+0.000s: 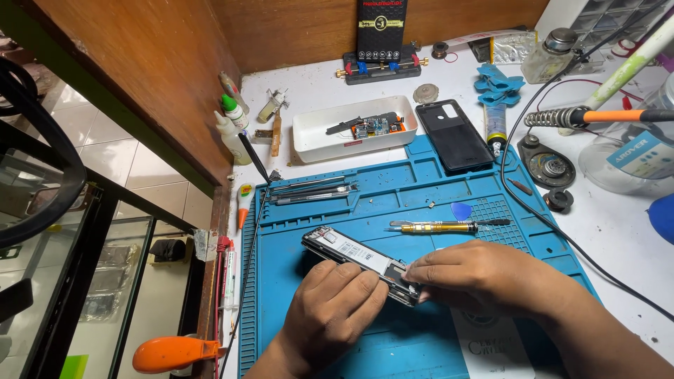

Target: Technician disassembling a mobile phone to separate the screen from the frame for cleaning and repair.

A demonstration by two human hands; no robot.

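1. The left hand [335, 309] curls over the near edge of the opened smartphone with its back cover off [361, 263], fingers closed down on its frame.
2. The right hand [484, 277] pinches the phone's lower end, fingertips [421, 275] pressed together on it.
3. The phone lies tilted on the blue silicone repair mat [421, 186], near its centre.
4. At 1 o'clock from the phone, just beyond the right hand, lies a brass-handled precision screwdriver [442, 227], beside a blue triangular pick [461, 210].
5. At 12 o'clock sits a white rectangular parts tray [309, 133]; a black back cover [453, 135] lies to its right.
6. Metal tweezers [312, 191] lie at 11 o'clock.
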